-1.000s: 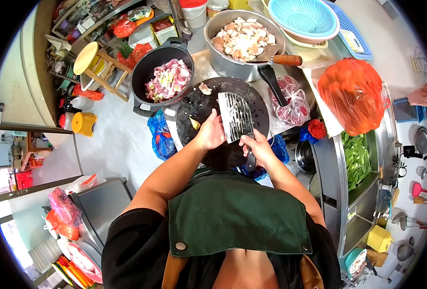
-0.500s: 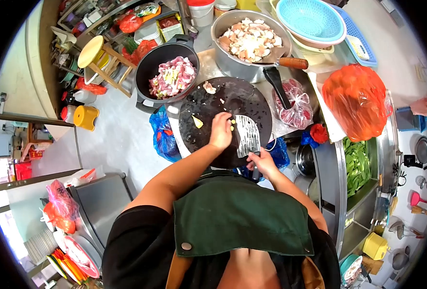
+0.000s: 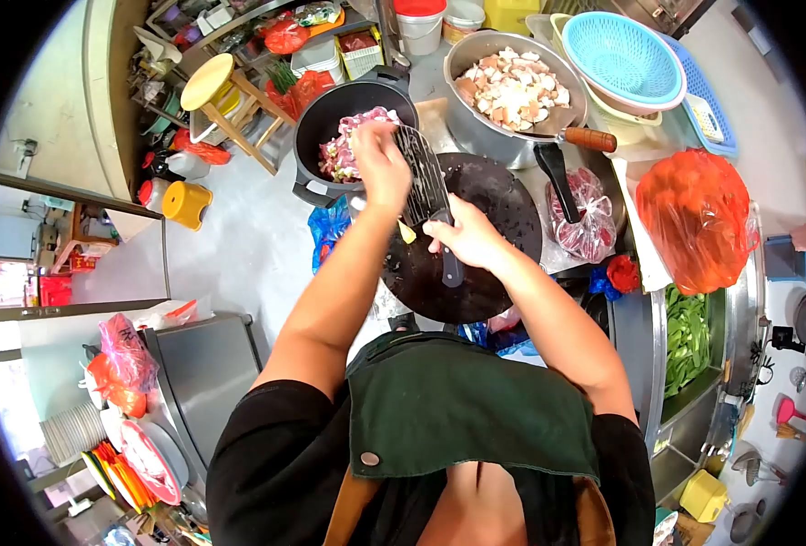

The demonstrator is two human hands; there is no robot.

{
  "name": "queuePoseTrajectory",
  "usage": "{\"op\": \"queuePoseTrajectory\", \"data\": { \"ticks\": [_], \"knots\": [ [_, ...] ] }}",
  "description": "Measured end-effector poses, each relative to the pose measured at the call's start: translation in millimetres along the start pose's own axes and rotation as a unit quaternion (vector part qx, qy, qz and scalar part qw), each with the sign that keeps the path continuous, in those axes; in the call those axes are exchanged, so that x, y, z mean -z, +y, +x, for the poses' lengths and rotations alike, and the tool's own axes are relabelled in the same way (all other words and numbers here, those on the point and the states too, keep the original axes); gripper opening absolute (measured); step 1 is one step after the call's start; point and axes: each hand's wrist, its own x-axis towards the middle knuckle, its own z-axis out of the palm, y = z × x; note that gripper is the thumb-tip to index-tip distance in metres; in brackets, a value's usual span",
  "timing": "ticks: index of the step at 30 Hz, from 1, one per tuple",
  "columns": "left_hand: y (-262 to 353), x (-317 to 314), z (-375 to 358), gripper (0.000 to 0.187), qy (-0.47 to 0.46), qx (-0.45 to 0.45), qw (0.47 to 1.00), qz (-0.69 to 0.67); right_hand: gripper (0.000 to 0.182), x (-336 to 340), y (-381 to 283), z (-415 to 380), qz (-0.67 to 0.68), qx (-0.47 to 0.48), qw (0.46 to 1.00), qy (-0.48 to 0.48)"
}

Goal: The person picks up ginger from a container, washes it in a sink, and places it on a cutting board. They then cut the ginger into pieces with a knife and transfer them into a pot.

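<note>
Right hand (image 3: 462,238) grips the cleaver (image 3: 424,187) handle – left hand (image 3: 380,164) cupped against its blade, over the black pot (image 3: 316,136)

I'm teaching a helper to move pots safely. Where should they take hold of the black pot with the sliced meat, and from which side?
Grip the black pot by its loop side handles, one at the rim nearest the floor side, the other on the far rim. Come from those two ends with both hands, probably once the cleaver and left hand above it are clear.
</note>
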Motion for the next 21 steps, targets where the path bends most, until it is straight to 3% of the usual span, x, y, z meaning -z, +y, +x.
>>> {"op": "queuePoseTrajectory", "data": {
  "ticks": [1, 2, 3, 5, 7, 9, 11, 13, 15, 17, 19, 21],
  "knots": [
    [-27, -6, 10, 0.003, -0.003, 0.102, 0.995, -0.006, 0.031, -1, -7, 3, 0.002, -0.019, 1.0, 0.003],
    [-53, -11, 18, 0.012, -0.029, 0.189, 0.976, -0.105, 0.03, -1, -4, 4, -0.004, -0.028, 0.999, 0.024],
    [-91, -10, 22, 0.019, -0.084, 0.201, 0.976, -0.02, 0.03, 0, 3, 3, -0.009, -0.038, 0.998, 0.045],
    [-127, -2, 31, 0.023, -0.026, 0.394, 0.892, -0.218, 0.029, 2, 18, -13, 0.038, -0.034, 0.996, 0.078],
    [-115, 19, 32, 0.022, 0.007, 0.375, 0.895, -0.241, 0.028, 9, 37, -36, 0.086, -0.044, 0.988, 0.12],
    [-114, 32, 14, 0.019, -0.028, 0.324, 0.929, -0.176, 0.023, 19, 62, -63, 0.104, -0.068, 0.977, 0.176],
    [-68, 51, -9, 0.015, -0.078, 0.223, 0.972, -0.016, 0.021, 25, 68, -91, 0.108, -0.086, 0.964, 0.227],
    [-47, 57, -53, 0.014, -0.182, 0.108, 0.977, -0.005, 0.017, 31, 85, -116, 0.109, -0.091, 0.952, 0.27],
    [-36, 59, -95, 0.018, -0.339, 0.108, 0.933, 0.051, 0.015, 38, 99, -136, 0.1, -0.072, 0.951, 0.284],
    [-17, 60, -118, 0.021, -0.367, 0.13, 0.91, 0.143, 0.016, 35, 98, -149, 0.11, -0.083, 0.947, 0.29],
    [-17, 54, -126, 0.025, -0.417, 0.158, 0.886, 0.13, 0.016, 35, 96, -156, 0.119, -0.094, 0.941, 0.303],
    [-23, 42, -137, 0.027, -0.469, -0.007, 0.883, 0.001, 0.02, 33, 94, -157, 0.073, -0.11, 0.947, 0.294]
  ]
}}
